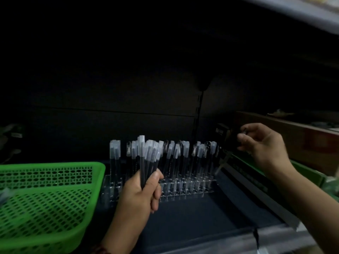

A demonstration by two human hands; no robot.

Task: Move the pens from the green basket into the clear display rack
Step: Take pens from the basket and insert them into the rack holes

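My left hand point(141, 195) grips a bunch of black pens point(148, 158) with frosted caps, held upright in front of the clear display rack point(185, 191). Several pens point(183, 154) stand in the rack's holes. At the rack's right end, my right hand point(264, 145) pinches a single pen point(224, 160) near its top; the pen slants down and left toward the rack and is blurred. The green basket point(55, 213) sits at the left, its floor mostly bare, with something pale and blurred at its left edge.
The rack and basket stand on a dark blue shelf surface point(198, 222). A brown cardboard box point(297, 138) and green packaging point(308, 173) lie to the right. A shelf board point(311, 13) hangs overhead. The back wall is dark.
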